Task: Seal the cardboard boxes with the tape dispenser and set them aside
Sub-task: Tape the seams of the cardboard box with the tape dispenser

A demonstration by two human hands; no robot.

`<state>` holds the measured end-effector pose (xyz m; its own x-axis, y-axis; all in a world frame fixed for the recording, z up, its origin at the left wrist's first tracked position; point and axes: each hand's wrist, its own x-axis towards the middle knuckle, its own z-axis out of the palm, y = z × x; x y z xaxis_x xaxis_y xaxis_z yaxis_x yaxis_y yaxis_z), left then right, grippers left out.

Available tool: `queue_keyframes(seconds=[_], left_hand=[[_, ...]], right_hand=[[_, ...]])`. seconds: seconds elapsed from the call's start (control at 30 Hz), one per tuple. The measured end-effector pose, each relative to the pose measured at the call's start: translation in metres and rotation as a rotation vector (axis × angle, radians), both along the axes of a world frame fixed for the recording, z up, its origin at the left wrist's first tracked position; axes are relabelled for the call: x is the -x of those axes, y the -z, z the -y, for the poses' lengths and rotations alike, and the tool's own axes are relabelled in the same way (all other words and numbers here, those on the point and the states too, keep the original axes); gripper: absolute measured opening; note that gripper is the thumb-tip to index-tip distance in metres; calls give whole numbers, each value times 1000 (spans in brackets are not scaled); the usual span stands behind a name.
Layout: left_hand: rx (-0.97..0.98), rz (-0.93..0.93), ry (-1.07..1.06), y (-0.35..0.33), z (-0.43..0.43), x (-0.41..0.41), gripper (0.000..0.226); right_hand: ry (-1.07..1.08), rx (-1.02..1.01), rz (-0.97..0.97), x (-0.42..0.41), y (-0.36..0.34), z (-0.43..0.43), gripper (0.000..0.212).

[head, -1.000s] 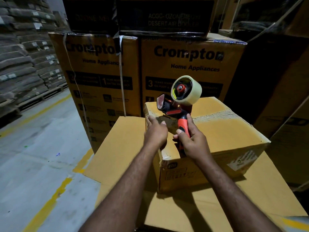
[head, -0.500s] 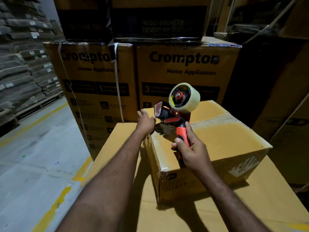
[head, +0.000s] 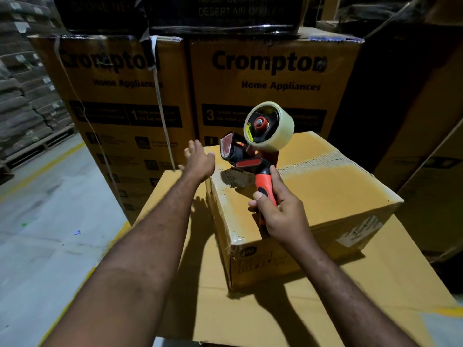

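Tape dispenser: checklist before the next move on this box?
1. Right hand grip on tape dispenser handle: ok, fingers curled round it.
2. Tape roll mounted on the dispenser: ok.
3. Left hand bracing small box: cannot tell; it is open at the far left corner, contact unclear.
4. Small box flat on larger carton: ok.
5. Tape end stuck to box top: cannot tell, hidden under the dispenser.

Head-worn view — down, close over box (head: 325,196)

Right hand (head: 283,216) grips tape dispenser (head: 255,146) above box (head: 338,191).
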<state>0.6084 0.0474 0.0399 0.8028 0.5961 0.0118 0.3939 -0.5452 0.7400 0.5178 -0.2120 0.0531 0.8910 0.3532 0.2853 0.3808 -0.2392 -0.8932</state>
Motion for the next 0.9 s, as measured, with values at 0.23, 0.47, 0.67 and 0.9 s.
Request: queue_keyframes(seconds=[0.23,0.47,0.67,0.9], left_hand=[[542,148,59,17,2,1,68],[516,102,59,30,60,73,101],[594,137,60,29,136,155,93],[257,542,-9,57,183,175,89]], right_hand=[[27,19,28,-2,-1,-2,68],[69,72,55,0,-2,-5,68],[100,58,74,9,-1,-3,69],[101,36,81,18,0,6,68]])
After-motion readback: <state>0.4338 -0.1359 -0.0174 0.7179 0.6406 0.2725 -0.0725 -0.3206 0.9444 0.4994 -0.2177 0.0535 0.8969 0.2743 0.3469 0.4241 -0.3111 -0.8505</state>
